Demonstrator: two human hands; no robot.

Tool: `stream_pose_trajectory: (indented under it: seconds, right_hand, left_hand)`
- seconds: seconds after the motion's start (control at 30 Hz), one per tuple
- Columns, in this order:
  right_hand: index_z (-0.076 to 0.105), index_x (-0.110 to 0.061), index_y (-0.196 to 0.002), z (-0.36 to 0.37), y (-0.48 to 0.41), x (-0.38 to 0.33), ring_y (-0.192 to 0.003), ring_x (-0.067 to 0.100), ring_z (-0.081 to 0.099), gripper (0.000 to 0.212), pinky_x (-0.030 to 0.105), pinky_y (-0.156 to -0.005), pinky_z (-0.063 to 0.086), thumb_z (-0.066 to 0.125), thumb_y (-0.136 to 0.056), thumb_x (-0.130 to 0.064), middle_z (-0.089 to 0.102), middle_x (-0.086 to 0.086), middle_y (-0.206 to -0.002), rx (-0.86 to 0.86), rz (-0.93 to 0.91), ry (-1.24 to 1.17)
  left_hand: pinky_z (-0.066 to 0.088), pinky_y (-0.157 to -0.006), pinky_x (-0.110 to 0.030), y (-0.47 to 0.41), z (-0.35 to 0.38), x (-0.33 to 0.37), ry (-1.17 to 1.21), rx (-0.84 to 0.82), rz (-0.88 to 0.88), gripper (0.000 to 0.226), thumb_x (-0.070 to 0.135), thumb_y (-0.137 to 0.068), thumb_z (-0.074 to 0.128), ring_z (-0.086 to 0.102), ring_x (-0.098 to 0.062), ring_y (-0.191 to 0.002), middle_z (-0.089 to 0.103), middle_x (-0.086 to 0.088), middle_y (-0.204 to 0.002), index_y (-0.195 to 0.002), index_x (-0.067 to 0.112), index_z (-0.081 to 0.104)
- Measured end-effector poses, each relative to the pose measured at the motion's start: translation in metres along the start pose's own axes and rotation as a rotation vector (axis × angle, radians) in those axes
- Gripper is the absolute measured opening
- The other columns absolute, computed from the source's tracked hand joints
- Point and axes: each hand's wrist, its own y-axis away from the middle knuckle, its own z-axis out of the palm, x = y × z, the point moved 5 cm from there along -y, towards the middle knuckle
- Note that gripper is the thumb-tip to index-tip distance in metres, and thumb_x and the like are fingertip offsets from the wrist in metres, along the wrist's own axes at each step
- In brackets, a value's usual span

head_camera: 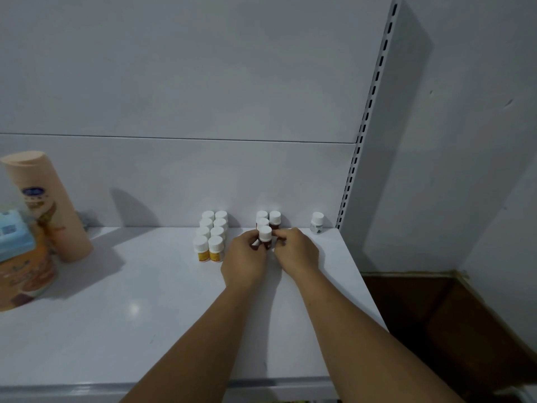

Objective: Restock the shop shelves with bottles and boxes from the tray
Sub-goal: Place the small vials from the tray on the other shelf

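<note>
On the white shelf [130,301], my left hand [247,257] and my right hand [296,251] both pinch a small brown bottle with a white cap [265,234]. It stands upright at the front of a cluster of like brown bottles [274,219] near the back panel. To the left, two rows of several yellow-labelled white-capped bottles [212,237] stand in line. A single clear bottle with a white cap [317,222] stands alone at the shelf's back right corner. No tray is in view.
A tall peach-coloured bottle [49,205] leans at the far left, beside an orange tub [26,280] with a blue pack [13,237] on top. A slotted shelf upright [369,112] bounds the right side; a brown floor [436,315] lies below.
</note>
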Motion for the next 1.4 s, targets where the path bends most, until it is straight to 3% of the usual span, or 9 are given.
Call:
stream_pose_trajectory:
  seconds: [0.1,0.3,0.57,0.9,1.03,1.17,1.27,1.33,1.4]
  right_hand:
    - [0.073,-0.05,-0.12,0.002,-0.001,0.001,-0.105,0.019,0.068,0.044,0.027,-0.073,0.041,0.051,-0.092,-0.023,0.074,-0.01,-0.117,-0.006,0.012,-0.011]
    - [0.076,-0.049,-0.11,0.002,0.001,0.0,-0.095,0.017,0.069,0.033,0.029,-0.07,0.046,0.056,-0.092,-0.031,0.076,-0.011,-0.103,-0.008,0.028,-0.035]
    - [0.077,-0.046,-0.109,-0.002,0.004,-0.002,-0.095,0.016,0.07,0.029,0.029,-0.074,0.053,0.059,-0.092,-0.031,0.078,-0.011,-0.1,-0.014,0.029,-0.05]
    - [0.078,-0.044,-0.1,-0.002,0.004,-0.002,-0.086,0.016,0.068,0.024,0.031,-0.071,0.053,0.058,-0.093,-0.033,0.076,-0.011,-0.09,-0.029,0.027,-0.04]
    - [0.079,-0.042,-0.104,-0.004,0.003,0.0,-0.088,0.017,0.069,0.025,0.031,-0.073,0.053,0.058,-0.094,-0.033,0.077,-0.01,-0.093,-0.029,0.038,-0.057]
    - [0.077,-0.035,-0.112,-0.007,0.002,0.001,-0.096,0.025,0.068,0.031,0.032,-0.076,0.051,0.054,-0.094,-0.024,0.078,-0.004,-0.103,-0.035,0.078,-0.083]
    - [0.072,-0.027,-0.125,-0.013,0.009,-0.004,-0.109,0.029,0.067,0.037,0.031,-0.087,0.05,0.051,-0.097,-0.016,0.074,0.004,-0.118,-0.089,0.124,-0.111]
    - [0.063,-0.019,-0.138,-0.02,0.02,-0.007,-0.121,0.026,0.063,0.041,0.027,-0.096,0.044,0.057,-0.098,-0.014,0.069,0.006,-0.129,-0.133,0.153,-0.15]
    - [0.057,-0.017,-0.144,-0.031,0.04,-0.01,-0.128,0.022,0.059,0.045,0.027,-0.103,0.041,0.062,-0.099,-0.015,0.064,0.005,-0.138,-0.16,0.137,-0.159]
  left_hand:
    - [0.043,-0.068,-0.024,0.0,-0.001,0.0,0.001,-0.014,0.003,0.029,0.033,-0.094,0.058,0.064,-0.001,-0.093,0.071,0.029,-0.098,-0.113,0.051,0.07]
    - [0.044,-0.069,-0.023,0.0,-0.001,0.0,0.013,-0.023,0.003,0.03,0.031,-0.092,0.058,0.065,-0.001,-0.092,0.071,0.029,-0.096,-0.11,0.051,0.071]
    - [0.056,-0.086,-0.035,0.0,0.0,-0.002,0.014,-0.025,-0.007,0.03,0.038,-0.091,0.057,0.068,-0.001,-0.097,0.072,0.03,-0.1,-0.114,0.054,0.068]
    - [0.049,-0.077,-0.03,-0.001,0.0,-0.001,-0.003,-0.017,0.003,0.031,0.032,-0.094,0.057,0.067,-0.003,-0.096,0.073,0.028,-0.104,-0.115,0.05,0.07]
    - [0.05,-0.08,-0.031,-0.002,0.0,-0.004,0.008,-0.022,-0.021,0.031,0.03,-0.092,0.056,0.068,-0.005,-0.096,0.073,0.026,-0.102,-0.114,0.046,0.07]
    - [0.046,-0.076,-0.032,0.0,-0.002,0.0,0.015,-0.005,-0.027,0.016,0.032,-0.096,0.058,0.069,-0.014,-0.098,0.073,0.015,-0.098,-0.107,0.036,0.069]
    - [0.045,-0.088,-0.032,0.001,-0.007,0.0,0.025,-0.04,-0.059,0.035,0.033,-0.098,0.062,0.066,-0.023,-0.12,0.071,0.004,-0.125,-0.131,0.022,0.063]
    - [0.039,-0.085,-0.028,0.004,-0.011,0.006,0.044,-0.118,-0.04,0.037,0.029,-0.1,0.064,0.064,-0.027,-0.121,0.067,-0.003,-0.119,-0.132,0.01,0.06]
    - [0.035,-0.08,-0.024,0.014,-0.018,0.017,0.015,-0.207,0.067,0.024,0.024,-0.1,0.065,0.063,-0.02,-0.113,0.061,0.003,-0.111,-0.121,0.013,0.06]
